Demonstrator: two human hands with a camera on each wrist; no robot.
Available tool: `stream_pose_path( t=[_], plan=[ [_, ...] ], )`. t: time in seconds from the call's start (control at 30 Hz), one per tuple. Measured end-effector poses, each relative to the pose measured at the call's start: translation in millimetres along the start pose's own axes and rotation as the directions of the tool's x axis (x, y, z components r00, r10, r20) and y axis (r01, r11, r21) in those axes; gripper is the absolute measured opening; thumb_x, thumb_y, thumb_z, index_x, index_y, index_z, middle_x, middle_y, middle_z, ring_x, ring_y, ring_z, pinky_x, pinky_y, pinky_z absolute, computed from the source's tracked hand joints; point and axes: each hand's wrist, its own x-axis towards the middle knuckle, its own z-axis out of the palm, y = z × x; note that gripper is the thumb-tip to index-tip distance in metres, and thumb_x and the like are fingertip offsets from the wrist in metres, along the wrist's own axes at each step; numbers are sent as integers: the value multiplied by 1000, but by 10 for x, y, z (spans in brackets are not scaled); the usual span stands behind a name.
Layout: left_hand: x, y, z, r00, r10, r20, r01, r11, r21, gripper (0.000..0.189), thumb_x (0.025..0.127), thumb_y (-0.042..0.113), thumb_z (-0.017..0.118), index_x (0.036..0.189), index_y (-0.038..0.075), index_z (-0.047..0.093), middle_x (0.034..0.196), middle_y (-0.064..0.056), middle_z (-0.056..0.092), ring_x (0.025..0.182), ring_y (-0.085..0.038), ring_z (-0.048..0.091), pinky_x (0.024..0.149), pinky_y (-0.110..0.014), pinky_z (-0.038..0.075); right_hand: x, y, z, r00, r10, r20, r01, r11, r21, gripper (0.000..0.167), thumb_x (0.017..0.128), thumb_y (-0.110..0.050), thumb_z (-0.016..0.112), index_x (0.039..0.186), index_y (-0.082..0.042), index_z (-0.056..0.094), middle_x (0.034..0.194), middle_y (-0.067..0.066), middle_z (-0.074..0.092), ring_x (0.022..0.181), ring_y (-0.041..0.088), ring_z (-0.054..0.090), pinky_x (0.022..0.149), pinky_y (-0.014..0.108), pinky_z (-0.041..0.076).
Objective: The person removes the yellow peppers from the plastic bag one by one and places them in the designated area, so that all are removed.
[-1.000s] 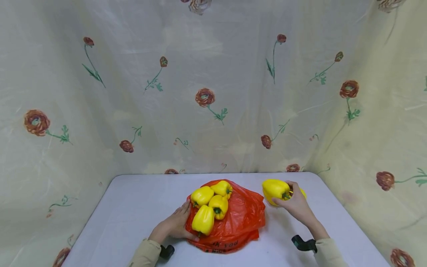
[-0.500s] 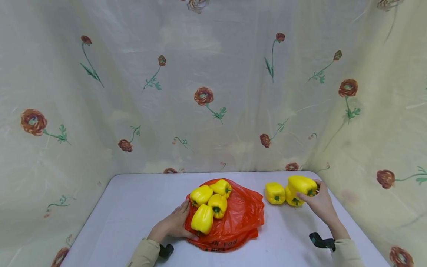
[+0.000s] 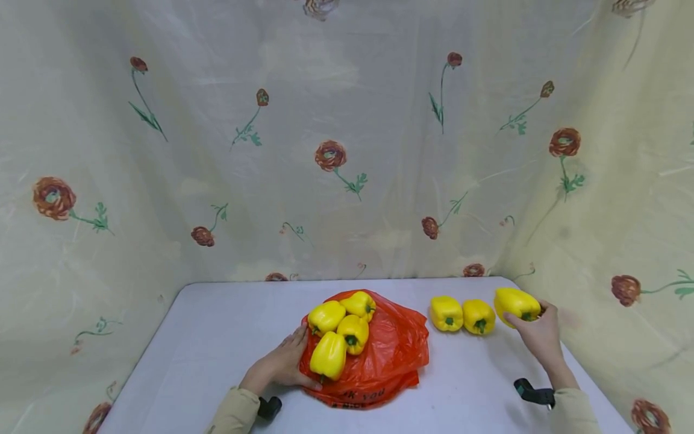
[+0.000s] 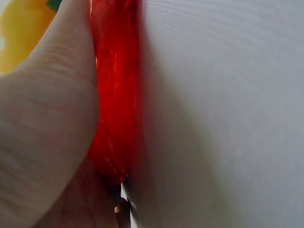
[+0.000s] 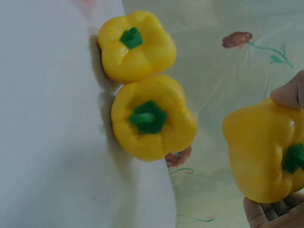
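Note:
In the head view, my right hand (image 3: 540,337) grips a yellow bell pepper (image 3: 512,303) between thumb and fingers, at the right end of a row. Its green stem (image 5: 294,159) faces the palm in the right wrist view. Two more yellow peppers stand just left of it, one nearer (image 3: 479,317) and one farther along (image 3: 447,313). My left hand (image 3: 282,364) rests with extended fingers and thumb along the left side of a red plastic bag (image 3: 393,343). Several yellow peppers (image 3: 328,355) lie clustered on the bag's left half.
A white table (image 3: 217,325) with rounded far corners carries everything. Behind it and at both sides hangs a pale floral curtain (image 3: 379,181). The bag has dark printed lettering near its front edge. Each wrist wears a black camera mount (image 3: 534,393).
My right hand has carried its pepper to the right, past the two standing peppers, which now show fully. My left hand and the bag have stayed in place.

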Motion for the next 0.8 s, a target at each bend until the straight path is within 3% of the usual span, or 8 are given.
stream_pose_path(
  t=[0.6,0.8],
  plan=[
    [2,17,-24,1000,-14,3,13,1000,10,130,63,73,73,154,2,14,162,-16,8,148,-32,17,119,-52,20,119,422,176,996,85,-25,-83,995,59,97,87,-33,70,147,10,7,146,35,20,135,45,26,114,57,25],
    [-3,9,-12,1000,-12,3,12,1000,0,130,62,73,73,154,2,13,162,-16,8,148,-33,16,119,-52,20,119,505,227,998,58,-36,-56,997,58,89,86,-25,71,142,16,16,141,36,26,129,45,32,111,56,28]
  ],
)
